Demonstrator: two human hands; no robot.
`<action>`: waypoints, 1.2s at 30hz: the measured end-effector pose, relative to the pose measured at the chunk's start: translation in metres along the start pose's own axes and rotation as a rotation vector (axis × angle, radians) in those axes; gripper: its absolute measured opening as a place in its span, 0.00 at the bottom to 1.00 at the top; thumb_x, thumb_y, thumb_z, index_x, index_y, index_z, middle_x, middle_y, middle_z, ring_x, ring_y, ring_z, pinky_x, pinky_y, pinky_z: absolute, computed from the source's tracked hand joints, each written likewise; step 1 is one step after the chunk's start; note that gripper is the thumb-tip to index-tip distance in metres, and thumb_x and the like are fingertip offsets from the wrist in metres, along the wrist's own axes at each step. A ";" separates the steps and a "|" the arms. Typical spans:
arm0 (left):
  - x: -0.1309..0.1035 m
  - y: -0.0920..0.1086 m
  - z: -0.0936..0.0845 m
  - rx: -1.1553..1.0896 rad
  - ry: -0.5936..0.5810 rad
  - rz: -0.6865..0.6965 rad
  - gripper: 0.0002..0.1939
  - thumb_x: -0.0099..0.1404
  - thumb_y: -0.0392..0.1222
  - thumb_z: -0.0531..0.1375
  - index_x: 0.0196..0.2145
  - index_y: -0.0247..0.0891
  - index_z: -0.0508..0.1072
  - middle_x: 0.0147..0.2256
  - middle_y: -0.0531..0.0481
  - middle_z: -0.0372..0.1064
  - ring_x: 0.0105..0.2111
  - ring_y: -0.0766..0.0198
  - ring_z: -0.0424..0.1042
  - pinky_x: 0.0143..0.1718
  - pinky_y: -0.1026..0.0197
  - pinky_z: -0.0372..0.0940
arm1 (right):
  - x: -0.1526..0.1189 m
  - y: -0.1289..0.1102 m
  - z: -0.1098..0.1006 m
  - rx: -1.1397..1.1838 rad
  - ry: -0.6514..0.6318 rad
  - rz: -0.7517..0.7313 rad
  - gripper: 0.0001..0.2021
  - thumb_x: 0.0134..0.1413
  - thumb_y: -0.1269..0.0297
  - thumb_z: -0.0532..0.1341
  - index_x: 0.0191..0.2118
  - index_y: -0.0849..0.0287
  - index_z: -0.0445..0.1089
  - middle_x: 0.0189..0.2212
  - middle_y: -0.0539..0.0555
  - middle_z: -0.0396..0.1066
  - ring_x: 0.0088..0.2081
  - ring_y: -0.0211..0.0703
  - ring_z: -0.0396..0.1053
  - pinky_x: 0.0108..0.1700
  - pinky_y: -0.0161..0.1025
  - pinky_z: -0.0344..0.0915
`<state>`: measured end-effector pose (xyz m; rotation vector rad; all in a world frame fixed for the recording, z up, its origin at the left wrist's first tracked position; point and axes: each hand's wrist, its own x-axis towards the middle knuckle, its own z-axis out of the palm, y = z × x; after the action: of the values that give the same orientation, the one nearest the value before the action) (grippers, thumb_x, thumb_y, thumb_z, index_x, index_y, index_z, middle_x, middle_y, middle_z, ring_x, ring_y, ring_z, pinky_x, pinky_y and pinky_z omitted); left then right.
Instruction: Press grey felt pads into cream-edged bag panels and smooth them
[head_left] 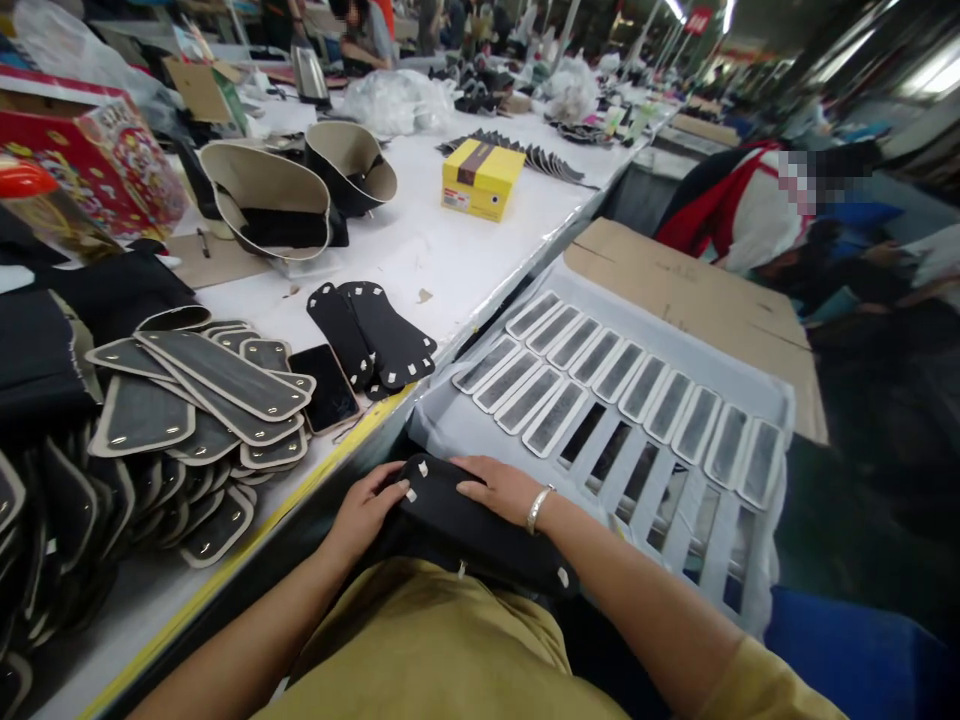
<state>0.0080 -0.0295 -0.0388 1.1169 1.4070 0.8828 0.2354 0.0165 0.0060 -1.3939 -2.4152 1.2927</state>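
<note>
A long black panel (472,530) with small white tabs at its ends lies across my lap. My left hand (369,505) grips its left end, thumb on top near two of the tabs. Over the far edge rests my right hand (501,488), its thumb on the upper face and its other fingers partly hidden; a silver bracelet is on that wrist. On the table ahead, two similar black panels (394,335) overlap, white tabs along their ends. Left of them sits a dark phone (324,388), beside a heap of black pieces with beige borders (225,375).
At my right, a grey slatted rack (645,500) carries rows of pale-edged grey strips (641,385). Cardboard (690,290) lies behind it, with a bent-over person (742,205) beyond. Further up the table stand a yellow box (482,180) and beige-lined curved black pieces (270,200).
</note>
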 end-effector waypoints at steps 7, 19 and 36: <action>0.002 0.006 -0.006 0.042 -0.045 0.052 0.26 0.55 0.49 0.58 0.50 0.36 0.66 0.49 0.43 0.67 0.50 0.52 0.66 0.52 0.52 0.59 | -0.098 0.032 -0.017 -0.005 0.050 0.251 0.27 0.52 0.60 0.57 0.59 0.54 0.58 0.59 0.58 0.55 0.60 0.53 0.51 0.59 0.52 0.50; -0.015 0.023 0.030 0.862 0.018 0.605 0.28 0.60 0.45 0.55 0.58 0.40 0.59 0.61 0.40 0.49 0.61 0.45 0.46 0.58 0.36 0.38 | -0.071 -0.005 0.009 -0.127 0.215 0.380 0.43 0.33 0.49 0.68 0.58 0.60 0.59 0.59 0.67 0.53 0.57 0.68 0.53 0.57 0.62 0.45; 0.034 0.021 -0.014 0.061 -0.321 0.022 0.25 0.50 0.48 0.62 0.45 0.33 0.69 0.38 0.45 0.73 0.39 0.55 0.72 0.42 0.54 0.65 | -0.142 0.037 0.048 0.662 0.589 0.493 0.24 0.44 0.56 0.60 0.50 0.54 0.66 0.45 0.55 0.70 0.41 0.50 0.69 0.36 0.43 0.68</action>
<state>-0.0016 0.0096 -0.0264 1.2602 1.1636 0.6453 0.3230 -0.1108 -0.0039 -1.8337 -1.1618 1.3213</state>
